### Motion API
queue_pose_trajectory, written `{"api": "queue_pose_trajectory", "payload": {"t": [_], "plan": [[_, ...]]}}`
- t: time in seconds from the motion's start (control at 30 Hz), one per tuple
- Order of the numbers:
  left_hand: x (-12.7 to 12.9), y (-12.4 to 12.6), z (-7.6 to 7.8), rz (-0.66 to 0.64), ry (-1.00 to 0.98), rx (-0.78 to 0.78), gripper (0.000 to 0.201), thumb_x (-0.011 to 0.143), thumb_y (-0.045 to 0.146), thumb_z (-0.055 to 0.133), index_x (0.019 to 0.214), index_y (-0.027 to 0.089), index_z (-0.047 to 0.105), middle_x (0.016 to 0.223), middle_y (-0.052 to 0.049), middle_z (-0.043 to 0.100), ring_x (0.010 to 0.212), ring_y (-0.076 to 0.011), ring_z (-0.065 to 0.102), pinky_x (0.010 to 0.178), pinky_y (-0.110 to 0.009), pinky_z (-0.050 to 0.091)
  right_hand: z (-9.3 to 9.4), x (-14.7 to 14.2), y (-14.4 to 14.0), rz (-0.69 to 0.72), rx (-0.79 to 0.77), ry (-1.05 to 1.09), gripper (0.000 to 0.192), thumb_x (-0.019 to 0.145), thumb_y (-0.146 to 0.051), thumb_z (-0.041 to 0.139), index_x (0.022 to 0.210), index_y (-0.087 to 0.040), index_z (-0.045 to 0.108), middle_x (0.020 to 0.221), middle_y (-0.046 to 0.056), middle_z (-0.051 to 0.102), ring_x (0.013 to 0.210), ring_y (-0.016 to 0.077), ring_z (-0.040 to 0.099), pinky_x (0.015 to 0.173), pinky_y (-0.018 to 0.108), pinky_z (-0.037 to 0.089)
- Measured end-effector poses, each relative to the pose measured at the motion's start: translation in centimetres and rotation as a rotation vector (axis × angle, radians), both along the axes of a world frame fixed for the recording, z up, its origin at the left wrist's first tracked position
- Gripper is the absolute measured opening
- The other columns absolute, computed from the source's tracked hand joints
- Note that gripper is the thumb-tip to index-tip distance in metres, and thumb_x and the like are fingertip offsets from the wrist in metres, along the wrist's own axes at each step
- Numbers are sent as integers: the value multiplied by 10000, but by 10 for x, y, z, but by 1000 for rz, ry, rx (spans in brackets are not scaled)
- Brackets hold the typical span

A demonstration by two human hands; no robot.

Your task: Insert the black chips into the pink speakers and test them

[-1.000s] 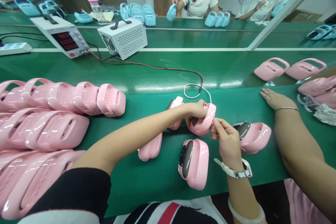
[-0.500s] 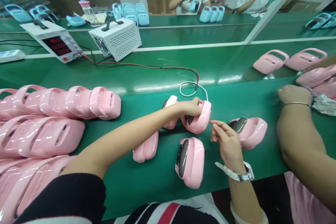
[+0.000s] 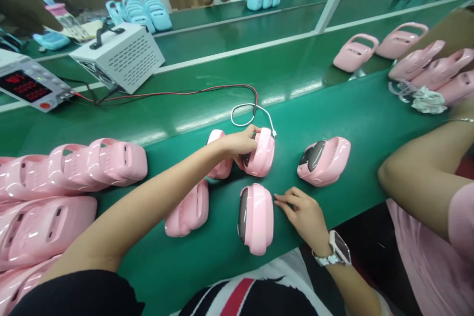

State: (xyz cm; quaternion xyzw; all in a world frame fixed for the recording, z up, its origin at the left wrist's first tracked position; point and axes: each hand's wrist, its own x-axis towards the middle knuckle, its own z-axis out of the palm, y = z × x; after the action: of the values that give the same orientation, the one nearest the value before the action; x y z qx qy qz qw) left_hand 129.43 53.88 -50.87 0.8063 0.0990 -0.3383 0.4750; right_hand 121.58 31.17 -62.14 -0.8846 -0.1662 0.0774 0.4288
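My left hand (image 3: pixel 239 141) grips a pink plastic device (image 3: pixel 261 153) standing on the green belt (image 3: pixel 355 118); a white cable (image 3: pixel 255 111) runs to its top. My right hand (image 3: pixel 301 212) rests flat on the belt, fingers apart, its fingertips beside another pink device (image 3: pixel 256 217) with a dark screen side. A third pink device (image 3: pixel 324 160) with a dark screen lies to the right. Two more pink devices (image 3: pixel 188 210) lie under and behind my left forearm.
Rows of pink shells (image 3: pixel 74 168) fill the left. A white box (image 3: pixel 118 57) and a power supply (image 3: pixel 27 86) with red and black leads stand behind. A co-worker's arm (image 3: pixel 422 173) is at the right; more pink shells (image 3: pixel 392 44) and blue ones (image 3: pixel 148 10) lie beyond.
My right hand has let go of the cable end at the held device and dropped to the belt beside the nearer device. The camera view tilted down and right.
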Motion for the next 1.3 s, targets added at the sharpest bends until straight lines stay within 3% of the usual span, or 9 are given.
{"api": "queue_pose_trajectory", "payload": {"t": [0.1, 0.27, 0.33, 0.53, 0.67, 0.97, 1.13, 1.2, 1.3], "plan": [[-2, 2, 1, -2, 3, -15, 699, 739, 140, 496, 1398, 259, 299, 1137, -94, 518, 921, -234, 584, 662, -327, 578, 7, 11, 3, 6, 149, 104, 143, 764, -312, 680, 661, -214, 679, 687, 19, 617, 515, 134, 479, 520, 282, 370], [-2, 3, 1, 7, 0, -33, 644, 739, 139, 515, 1342, 275, 332, 954, -33, 541, 851, -213, 592, 681, -330, 574, 31, 36, 25, -155, 581, 368, 263, 754, -410, 701, 883, -181, 711, 565, -22, 554, 472, 112, 467, 443, 237, 362], [-2, 2, 1, 8, 1, -45, 603, 757, 163, 523, 1319, 271, 336, 939, -30, 553, 824, -214, 603, 675, -346, 573, 38, 48, 40, -246, 687, 352, 265, 723, -399, 732, 847, -165, 731, 521, -30, 542, 459, 100, 463, 436, 227, 365], [-6, 4, 3, 4, -23, -45, 546, 787, 180, 511, 1302, 260, 348, 916, -23, 558, 825, -208, 609, 680, -332, 562, 36, 67, 72, -449, 992, 485, 313, 570, -388, 821, 727, -148, 695, 566, -32, 575, 383, 54, 414, 339, 197, 300], [-6, 6, 3, 2, -27, -49, 555, 796, 199, 520, 1315, 255, 329, 924, -14, 551, 815, -192, 600, 670, -306, 544, 32, 60, 73, -472, 1010, 531, 340, 583, -423, 800, 695, -152, 629, 585, -12, 622, 341, 62, 446, 314, 193, 296], [-2, 3, 7, 29, 8, -11, 532, 819, 225, 512, 1318, 254, 330, 919, -8, 578, 770, -165, 609, 663, -268, 526, 28, 66, 74, -387, 922, 422, 349, 637, -468, 773, 659, -163, 604, 530, -26, 582, 361, 43, 366, 349, 192, 253], [-2, 2, 3, 46, 12, -32, 536, 782, 194, 508, 1287, 257, 342, 928, -17, 584, 832, -198, 631, 699, -317, 563, 20, 63, 78, -409, 880, 347, 309, 672, -453, 764, 671, -170, 642, 570, -8, 587, 508, 107, 477, 466, 231, 371], [-1, 2, 3, 70, 28, -50, 546, 764, 172, 507, 1278, 258, 341, 919, -19, 581, 840, -208, 633, 702, -335, 569, 20, 53, 79, -423, 816, 249, 272, 748, -441, 712, 721, -173, 675, 635, 9, 607, 597, 138, 521, 554, 261, 418], [0, 1, 2, 86, 40, -69, 565, 746, 151, 511, 1274, 256, 342, 925, -27, 578, 859, -218, 628, 655, -309, 560, 24, 37, 73, -302, 617, 72, 294, 903, -398, 552, 801, -182, 724, 648, 3, 531, 631, 144, 485, 605, 281, 398]]}}
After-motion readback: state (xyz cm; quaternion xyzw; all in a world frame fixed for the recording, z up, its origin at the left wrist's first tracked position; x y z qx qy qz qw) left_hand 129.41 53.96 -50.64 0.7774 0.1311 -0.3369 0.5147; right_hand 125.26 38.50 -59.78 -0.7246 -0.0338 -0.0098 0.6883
